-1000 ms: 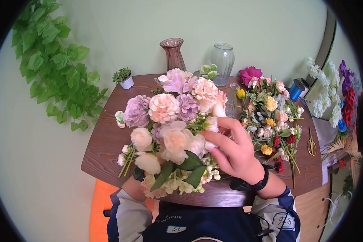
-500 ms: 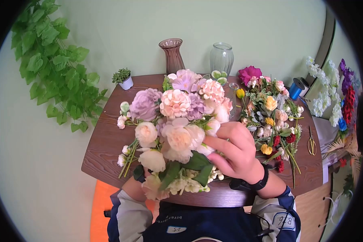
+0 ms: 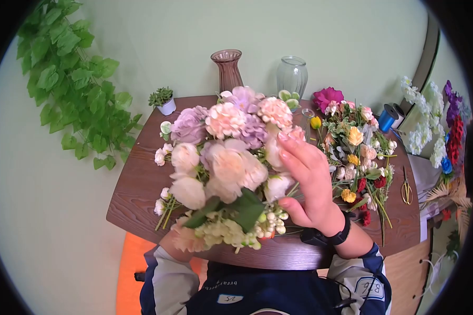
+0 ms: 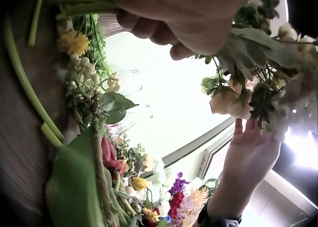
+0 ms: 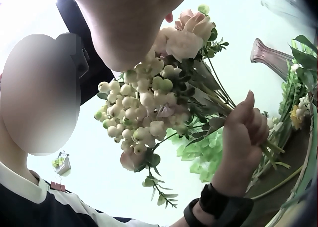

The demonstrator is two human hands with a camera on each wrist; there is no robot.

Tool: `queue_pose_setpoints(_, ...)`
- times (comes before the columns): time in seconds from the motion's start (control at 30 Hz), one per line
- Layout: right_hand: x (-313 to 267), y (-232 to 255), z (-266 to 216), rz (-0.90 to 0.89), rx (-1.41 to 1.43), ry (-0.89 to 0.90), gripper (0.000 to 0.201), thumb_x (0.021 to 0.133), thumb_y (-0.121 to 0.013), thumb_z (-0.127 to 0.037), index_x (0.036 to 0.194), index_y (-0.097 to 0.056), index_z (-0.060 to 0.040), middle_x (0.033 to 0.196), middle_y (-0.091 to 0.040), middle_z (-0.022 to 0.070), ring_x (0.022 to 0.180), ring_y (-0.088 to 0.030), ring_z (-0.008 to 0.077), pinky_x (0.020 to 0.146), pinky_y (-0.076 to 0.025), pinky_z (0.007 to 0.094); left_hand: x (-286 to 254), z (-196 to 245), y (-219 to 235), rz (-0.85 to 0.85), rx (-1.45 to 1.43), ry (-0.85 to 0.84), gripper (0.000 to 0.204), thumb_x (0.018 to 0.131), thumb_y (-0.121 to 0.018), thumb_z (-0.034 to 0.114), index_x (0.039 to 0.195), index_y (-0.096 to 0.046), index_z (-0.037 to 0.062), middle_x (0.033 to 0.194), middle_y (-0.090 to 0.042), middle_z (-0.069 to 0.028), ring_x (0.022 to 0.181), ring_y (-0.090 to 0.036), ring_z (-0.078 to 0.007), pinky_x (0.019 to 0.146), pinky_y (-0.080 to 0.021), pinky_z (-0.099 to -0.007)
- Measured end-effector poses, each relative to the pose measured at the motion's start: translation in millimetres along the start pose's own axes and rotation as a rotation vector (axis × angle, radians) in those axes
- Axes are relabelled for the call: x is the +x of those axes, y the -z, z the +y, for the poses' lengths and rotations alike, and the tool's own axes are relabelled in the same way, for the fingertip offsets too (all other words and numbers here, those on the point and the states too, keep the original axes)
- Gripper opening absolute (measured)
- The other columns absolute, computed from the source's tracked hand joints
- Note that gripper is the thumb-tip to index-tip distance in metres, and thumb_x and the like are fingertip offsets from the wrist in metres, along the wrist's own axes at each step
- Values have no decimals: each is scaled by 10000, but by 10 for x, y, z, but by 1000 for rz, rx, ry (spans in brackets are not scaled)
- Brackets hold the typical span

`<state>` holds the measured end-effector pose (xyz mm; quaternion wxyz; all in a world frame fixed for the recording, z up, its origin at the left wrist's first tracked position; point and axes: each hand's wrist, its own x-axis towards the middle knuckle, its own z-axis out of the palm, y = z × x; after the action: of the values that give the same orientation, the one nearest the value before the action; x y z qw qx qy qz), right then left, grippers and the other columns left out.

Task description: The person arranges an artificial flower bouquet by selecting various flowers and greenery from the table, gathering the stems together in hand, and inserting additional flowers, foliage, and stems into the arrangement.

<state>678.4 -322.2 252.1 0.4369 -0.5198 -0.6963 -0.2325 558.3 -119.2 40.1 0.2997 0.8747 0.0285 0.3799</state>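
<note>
A bouquet (image 3: 231,168) of artificial pink, lilac and cream flowers, dark leaves and pale berries is held above the front of the table. My left hand (image 5: 244,137) grips its stems in the right wrist view; from the head view the blooms hide that hand. The cut stem ends (image 4: 82,8) stick out past the left fist. My right hand (image 3: 312,184) lies along the right side of the bouquet, its fingers extended against the cream blooms and its thumb apart, near the white berries (image 3: 270,223).
On the dark wood table (image 3: 136,194), a mauve vase (image 3: 228,71) and a clear glass vase (image 3: 292,76) stand at the back. Many loose flowers (image 3: 357,157) cover the right side, near gold scissors (image 3: 406,189) and a blue ribbon spool (image 3: 387,118). A small potted plant (image 3: 164,101) sits back left.
My right hand's bent fingers, earlier in among the cream blooms, have straightened and now lie along the bouquet's right side. The bouquet has turned and shifted slightly.
</note>
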Motion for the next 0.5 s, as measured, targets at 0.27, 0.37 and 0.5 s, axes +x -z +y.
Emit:
queue_pose_setpoints(0.27,-30,8,-5,-111,-83,93,435,826,-505,-339,1168,-545,-73,1249,-490,136,1116,-488,293,907,-360,395,-43,7,-27,-20,-6,-12,469,774,-674,176,1180,-484,38,895,-530,-33,789,-520,-133,726,-439,-236)
queue_pose_setpoints(0.37,-57,-33,-22,-102,-81,82,452,763,-562,-256,1174,-539,-69,1244,-494,131,1112,-494,288,907,-364,397,-47,10,-41,-30,-8,-19,469,774,-673,177,1180,-484,38,901,-532,-34,794,-522,-135,730,-440,-237)
queue_pose_setpoints(0.5,-47,-15,-30,-137,-114,77,477,726,-581,-214,1174,-535,-58,1241,-496,136,1108,-498,292,910,-363,398,-66,13,-61,-43,-12,-25,469,775,-673,177,1180,-483,38,909,-534,-36,801,-524,-137,735,-441,-238)
